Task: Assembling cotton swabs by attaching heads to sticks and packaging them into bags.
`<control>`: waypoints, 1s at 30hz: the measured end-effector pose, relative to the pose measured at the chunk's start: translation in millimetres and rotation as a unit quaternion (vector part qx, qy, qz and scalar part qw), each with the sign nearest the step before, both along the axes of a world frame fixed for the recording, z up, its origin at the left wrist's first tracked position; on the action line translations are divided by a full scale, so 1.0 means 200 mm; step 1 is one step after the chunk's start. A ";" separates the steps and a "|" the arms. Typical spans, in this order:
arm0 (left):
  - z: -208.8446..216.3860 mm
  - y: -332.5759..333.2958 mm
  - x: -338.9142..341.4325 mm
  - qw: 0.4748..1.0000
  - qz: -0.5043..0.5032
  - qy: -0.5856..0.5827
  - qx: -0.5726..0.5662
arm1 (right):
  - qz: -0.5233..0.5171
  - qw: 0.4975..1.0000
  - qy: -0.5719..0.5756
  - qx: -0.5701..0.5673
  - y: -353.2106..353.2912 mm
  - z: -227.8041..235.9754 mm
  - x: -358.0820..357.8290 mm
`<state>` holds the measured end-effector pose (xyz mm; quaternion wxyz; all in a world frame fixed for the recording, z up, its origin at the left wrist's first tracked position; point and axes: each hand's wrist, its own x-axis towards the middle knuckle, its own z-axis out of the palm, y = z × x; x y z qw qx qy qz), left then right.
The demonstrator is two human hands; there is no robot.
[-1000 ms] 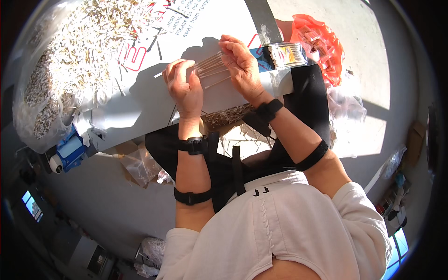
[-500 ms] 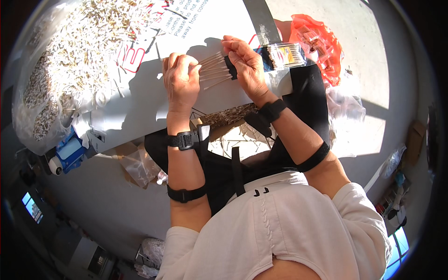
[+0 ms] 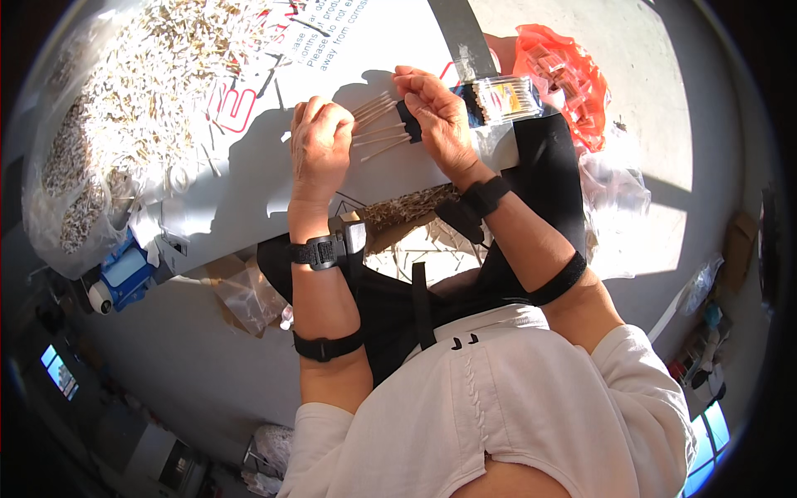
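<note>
White board edge [image 3: 249,232] nears left hand [image 3: 318,145] (gripping sticks [image 3: 378,129]).

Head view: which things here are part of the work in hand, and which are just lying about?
In hand:
left hand and right hand, both on a fan of thin sticks
heap of loose sticks
clear box of sticks
white board

Lying about:
orange bag
blue object
clear plastic bag
</note>
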<state>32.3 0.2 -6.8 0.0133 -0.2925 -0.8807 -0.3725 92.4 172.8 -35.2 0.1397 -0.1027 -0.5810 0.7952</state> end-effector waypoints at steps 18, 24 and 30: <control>-0.09 0.20 0.20 0.933 0.183 -0.128 0.281 | 0.013 0.999 0.034 0.040 -0.06 -0.03 -0.01; -0.07 0.27 0.23 0.897 0.236 -0.119 0.353 | 0.002 0.998 0.025 0.050 -0.04 -0.01 0.02; -0.11 -0.05 -0.11 0.914 0.389 0.088 -0.079 | 0.006 0.996 0.015 0.082 0.05 -0.01 0.03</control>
